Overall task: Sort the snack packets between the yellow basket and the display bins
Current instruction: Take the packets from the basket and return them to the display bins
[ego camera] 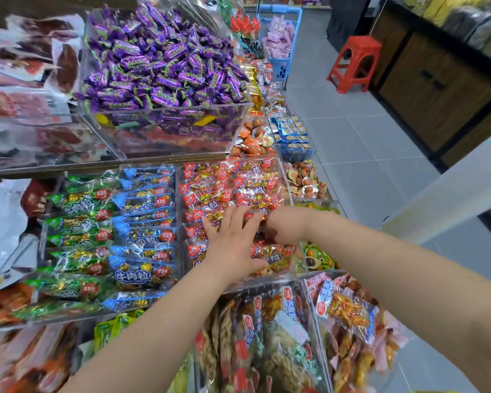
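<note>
A: Status on your hands?
B: Your left hand [233, 239] lies flat, fingers spread, pressing on the red foil-wrapped snack packets [238, 182] in the clear acrylic display bin [284, 177].
A: Right one?
B: Your right hand [287, 225] is just right of it, fingers curled down into the same pile. Can't tell if you're gripping a packet.
A: Neighbours?
B: Blue snack packets [145, 199] are directly left and green snack packets [77, 199] further left. Purple wrapped candies [159, 58] are heaped in the far bin.

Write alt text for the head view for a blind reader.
The left hand lies flat on red packets in a clear bin; the right hand curls among them. Blue packets and green packets lie to their left, purple candies above.
</note>
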### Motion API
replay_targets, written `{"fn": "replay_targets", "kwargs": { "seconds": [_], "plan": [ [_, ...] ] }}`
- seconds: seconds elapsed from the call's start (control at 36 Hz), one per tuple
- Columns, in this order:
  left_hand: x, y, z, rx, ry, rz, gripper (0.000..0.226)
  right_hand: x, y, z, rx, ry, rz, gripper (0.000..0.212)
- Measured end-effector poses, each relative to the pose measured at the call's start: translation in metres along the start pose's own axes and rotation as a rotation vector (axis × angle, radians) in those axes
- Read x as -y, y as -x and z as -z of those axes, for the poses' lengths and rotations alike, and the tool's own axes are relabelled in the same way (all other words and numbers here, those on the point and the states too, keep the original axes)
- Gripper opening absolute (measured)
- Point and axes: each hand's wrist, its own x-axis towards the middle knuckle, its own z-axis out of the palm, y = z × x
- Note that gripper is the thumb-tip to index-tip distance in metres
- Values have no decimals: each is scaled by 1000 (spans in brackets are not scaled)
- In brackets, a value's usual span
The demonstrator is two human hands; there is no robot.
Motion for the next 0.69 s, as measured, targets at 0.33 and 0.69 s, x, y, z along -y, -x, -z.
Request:
{"fn": "replay_targets", "kwargs": {
  "seconds": [0.33,0.69],
  "plan": [
    [7,-24,2,69,-106,46,124,-24,-6,-19,-487,-207,-124,20],
    [20,-25,-12,124,-253,-20,104,-13,0,-76,-390,172,-112,112]
  ]
}}
